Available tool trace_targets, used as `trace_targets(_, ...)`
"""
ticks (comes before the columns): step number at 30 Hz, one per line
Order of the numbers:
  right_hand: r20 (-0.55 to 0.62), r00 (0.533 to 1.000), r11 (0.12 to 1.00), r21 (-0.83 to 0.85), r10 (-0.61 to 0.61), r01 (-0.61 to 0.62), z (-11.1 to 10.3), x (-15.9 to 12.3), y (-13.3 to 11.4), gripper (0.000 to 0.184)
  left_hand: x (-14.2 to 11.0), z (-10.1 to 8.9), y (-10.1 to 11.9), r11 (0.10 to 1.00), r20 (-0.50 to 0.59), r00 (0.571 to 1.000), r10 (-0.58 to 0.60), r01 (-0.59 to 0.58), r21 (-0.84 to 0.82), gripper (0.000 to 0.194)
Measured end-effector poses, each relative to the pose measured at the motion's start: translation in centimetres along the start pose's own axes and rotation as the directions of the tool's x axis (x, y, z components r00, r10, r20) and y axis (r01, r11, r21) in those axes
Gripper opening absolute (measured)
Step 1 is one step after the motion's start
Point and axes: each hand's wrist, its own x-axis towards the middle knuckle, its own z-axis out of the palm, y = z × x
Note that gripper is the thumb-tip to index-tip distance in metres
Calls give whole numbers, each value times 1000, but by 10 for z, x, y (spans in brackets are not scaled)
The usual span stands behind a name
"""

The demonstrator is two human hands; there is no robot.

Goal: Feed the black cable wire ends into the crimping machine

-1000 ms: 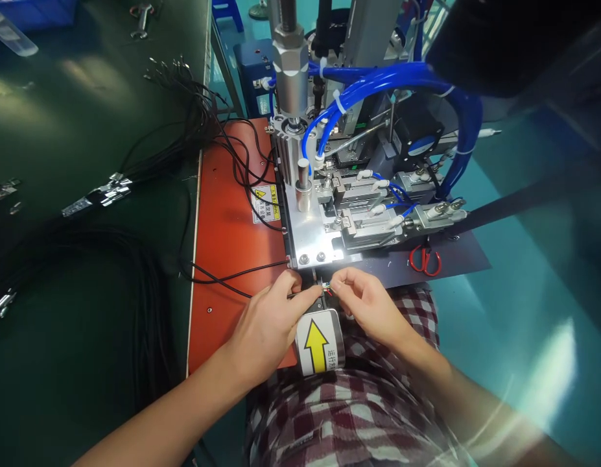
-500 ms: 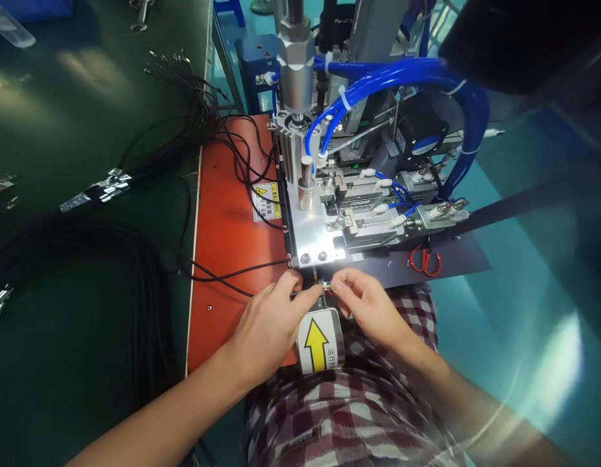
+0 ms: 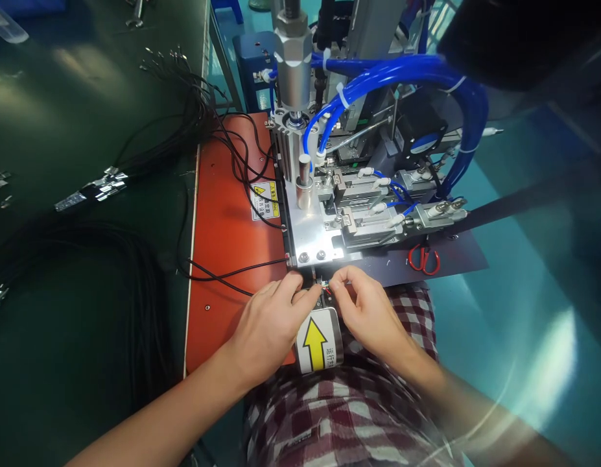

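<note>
My left hand (image 3: pixel 271 318) pinches a thin black cable (image 3: pixel 222 277) at its end, right at the front edge of a metal machine (image 3: pixel 324 214). My right hand (image 3: pixel 365 305) pinches the cable's small coloured wire ends (image 3: pixel 325 285) from the other side. Both hands meet just below the machine's silver plate (image 3: pixel 312 250), above a white tag with a yellow arrow (image 3: pixel 317 340). The cable runs left across an orange mat (image 3: pixel 229 240).
Bundles of black cables (image 3: pixel 76 259) with metal terminals (image 3: pixel 93 191) lie on the dark green bench to the left. Blue air hoses (image 3: pixel 402 71) loop over the machine. Red scissors (image 3: pixel 423 257) lie on a dark sheet to the right. Checked cloth covers my lap.
Both hands have stayed at the machine's front edge; the fingers have closed in slightly on the wire ends. The view has shifted a little.
</note>
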Motion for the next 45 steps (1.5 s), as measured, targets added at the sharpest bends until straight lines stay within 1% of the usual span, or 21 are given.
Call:
trace_targets(2,126,986,985,119,108,-123,-2,2,0,20,1,0,0,999,-31,999,22,-21,28,37)
trace_targets(3,173,975,974,155,139,-166,-2,2,0,21,1,0,0,999,-39,999,24,-23,39,38)
trace_targets(4,176,974,973,156,141,-169,-2,2,0,21,1,1,0,999,-41,999,23,-21,48,38)
trace_targets(5,130,986,985,119,109,-125,-1,1,0,21,1,1,1,998,-42,999,20,-18,54,38)
trace_targets(6,50,997,997,53,52,-55,0,0,0,20,1,1,1,998,-43,999,19,-17,58,38)
trace_targets(7,-32,999,1000,-16,-14,13,1,-1,0,18,1,1,1,998,-44,999,19,-16,60,38)
trace_targets(8,-80,995,997,-58,-58,53,2,-2,0,17,1,1,0,998,-46,999,19,-17,61,38)
trace_targets(9,-84,995,997,-50,-58,54,4,-3,0,18,1,1,0,998,-48,999,23,-20,60,38)
trace_targets(12,40,996,988,132,75,-80,5,-2,4,20,1,1,0,998,-54,998,28,-25,52,37)
trace_targets(13,59,994,981,162,94,-102,4,-2,7,20,1,1,0,999,-57,998,27,-25,45,37)
trace_targets(16,4,997,985,157,76,-75,-1,0,15,19,0,1,0,1000,-58,998,14,-14,13,35)
trace_targets(17,4,997,982,172,83,-82,-4,0,18,20,0,1,0,1000,-57,998,12,-12,4,34)
trace_targets(21,116,982,933,312,148,-178,-8,-2,22,23,1,2,0,1000,-49,999,7,-8,-24,34)
trace_targets(24,166,975,906,374,147,-200,-6,-2,18,25,1,1,-1,998,-33,999,0,-2,-57,34)
trace_targets(27,189,971,894,395,146,-212,-3,1,12,25,1,0,-1,997,-28,1000,-4,2,-74,33)
trace_targets(31,203,967,887,400,158,-229,-1,5,9,21,0,1,-1,998,-51,999,7,-10,-68,34)
trace_targets(37,145,985,918,371,91,-139,1,1,12,16,0,0,-1,997,-52,999,-4,0,-78,32)
trace_targets(41,160,984,923,359,82,-135,-1,0,11,16,0,1,-2,995,-56,998,-3,-3,-102,32)
trace_targets(45,175,981,914,377,85,-147,-4,0,7,15,-1,3,-3,993,-92,996,12,-23,-119,32)
